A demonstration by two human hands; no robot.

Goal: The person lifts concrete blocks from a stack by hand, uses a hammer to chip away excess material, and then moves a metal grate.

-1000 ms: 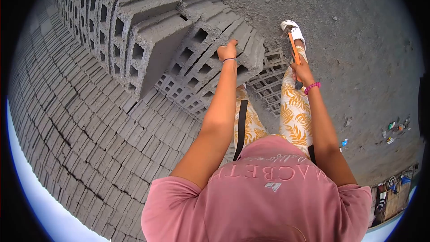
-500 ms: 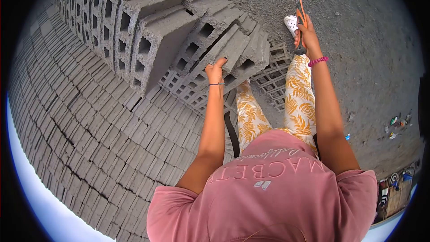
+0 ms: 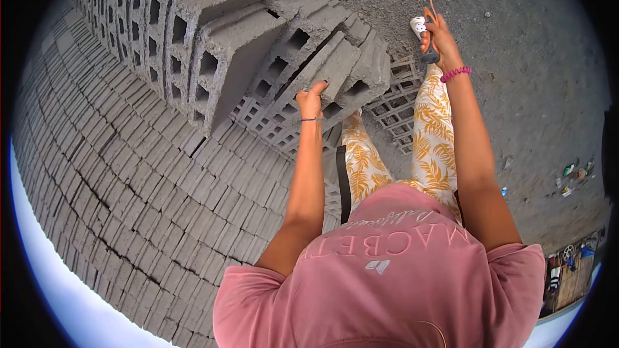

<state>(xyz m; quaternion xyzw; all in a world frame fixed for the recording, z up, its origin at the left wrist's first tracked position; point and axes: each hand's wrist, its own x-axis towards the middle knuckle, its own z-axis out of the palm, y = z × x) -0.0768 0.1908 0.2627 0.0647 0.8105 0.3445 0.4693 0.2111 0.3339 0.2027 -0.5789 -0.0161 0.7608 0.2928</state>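
At near end of a long row of grey hollow concrete blocks point(image 3: 193, 19), the left hand point(image 3: 311, 100) is clamped on one tilted grey block point(image 3: 325, 64). Fingers hook over its lower corner edge, prob. because that corner gives the best purchase on something this heavy. That block leans domino-style on its neighbours, w/ cavities facing the person, so its weight rests on the stack & not on the arm. It sits at the row's end, just above the flat-laid grey paving blocks point(image 3: 129, 174) covering the ground to the left.

Right hand point(image 3: 437, 35), w/ a pink bead bracelet point(image 3: 455, 73) at the wrist, is clenched around an orange-handled hammer point(image 3: 428, 1). Metal head points up & away, well apart from the block and clear of the left arm; held out to the side like this it seems parked out of the way. Below it a white clog point(image 3: 419, 26) stands on grey gravel ground point(image 3: 516, 77), beside a few low lattice blocks point(image 3: 396, 106). Leaf-print trousers point(image 3: 432, 135) & a pink T-shirt point(image 3: 387, 264) fill the foreground.
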